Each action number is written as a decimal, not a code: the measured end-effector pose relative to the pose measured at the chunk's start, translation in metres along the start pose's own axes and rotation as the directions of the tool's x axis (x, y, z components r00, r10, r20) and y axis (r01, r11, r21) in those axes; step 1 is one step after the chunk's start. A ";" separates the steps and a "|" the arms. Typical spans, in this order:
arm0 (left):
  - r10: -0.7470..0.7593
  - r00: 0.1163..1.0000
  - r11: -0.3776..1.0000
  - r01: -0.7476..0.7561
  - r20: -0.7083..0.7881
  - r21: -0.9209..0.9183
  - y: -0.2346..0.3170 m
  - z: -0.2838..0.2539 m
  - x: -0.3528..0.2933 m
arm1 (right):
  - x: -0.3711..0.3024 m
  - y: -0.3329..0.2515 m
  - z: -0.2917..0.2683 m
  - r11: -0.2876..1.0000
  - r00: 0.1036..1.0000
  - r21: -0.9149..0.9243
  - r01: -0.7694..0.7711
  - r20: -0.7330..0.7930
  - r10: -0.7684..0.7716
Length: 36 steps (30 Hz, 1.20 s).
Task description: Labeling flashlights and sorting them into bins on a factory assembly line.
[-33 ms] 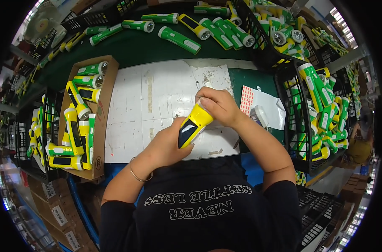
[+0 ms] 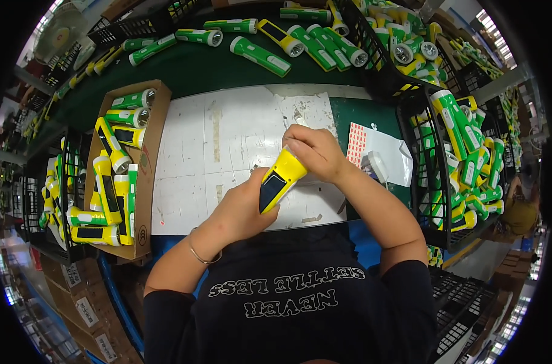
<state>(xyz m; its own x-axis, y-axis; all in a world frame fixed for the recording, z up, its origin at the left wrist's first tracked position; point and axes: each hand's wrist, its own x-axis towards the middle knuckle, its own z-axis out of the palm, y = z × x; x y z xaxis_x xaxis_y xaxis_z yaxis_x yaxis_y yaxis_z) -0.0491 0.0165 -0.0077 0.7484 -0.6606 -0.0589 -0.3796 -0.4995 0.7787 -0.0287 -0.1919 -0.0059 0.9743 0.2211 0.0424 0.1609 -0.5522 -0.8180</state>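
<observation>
A yellow flashlight [image 2: 280, 177] with a dark panel on its side is held at a slant over the white work surface [image 2: 188, 176]. My left hand [image 2: 242, 209] wraps round its body, the thumb along the lower end. At the wider, upper end my right hand [image 2: 315, 151] is closed on the rim, fingers bent over it. The very end of the flashlight is hidden under the right fingers. By my right forearm lie a sheet with red stickers [image 2: 356, 145] and a white rounded object [image 2: 378, 165] that I cannot name.
On the left stands a cardboard box [image 2: 143, 212] of green and yellow flashlights. Black crates [image 2: 436, 164] heaped with flashlights stand at the right. Several flashlights [image 2: 260, 56] lie along the dark green far surface. A person [image 2: 518, 212] is at the far right.
The flashlight has turned slightly in my hands, and the glare on its dark panel has shifted. Both hands keep their hold. The white rounded object by my right forearm looks slightly shifted.
</observation>
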 end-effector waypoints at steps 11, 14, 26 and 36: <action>0.144 0.974 0.989 -0.136 -0.177 0.055 0.000 0.008 0.004 | -0.009 -0.013 -0.008 0.971 0.973 0.180 -0.160 -0.136 0.186; -0.051 0.998 0.591 0.068 0.047 -0.804 -0.012 0.016 0.009 | -0.022 -0.008 -0.009 0.878 0.967 0.460 -0.130 -0.135 0.214; -0.268 0.924 -0.018 0.277 0.272 -0.961 -0.007 0.030 0.014 | -0.104 0.004 0.050 0.799 0.967 0.553 -0.235 0.051 0.249; -0.205 0.970 0.179 0.168 0.131 -0.969 -0.014 0.045 0.049 | -0.093 -0.005 0.061 0.803 0.937 0.502 -0.322 0.045 0.347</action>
<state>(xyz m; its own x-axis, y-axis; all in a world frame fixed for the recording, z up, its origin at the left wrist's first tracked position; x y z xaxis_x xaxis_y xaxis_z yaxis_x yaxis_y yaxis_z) -0.0318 -0.0338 -0.0494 0.7328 -0.6113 -0.2987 0.5855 0.3428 0.7346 -0.1300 -0.1609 -0.0405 0.9614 0.0514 -0.2703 -0.2635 -0.1111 -0.9582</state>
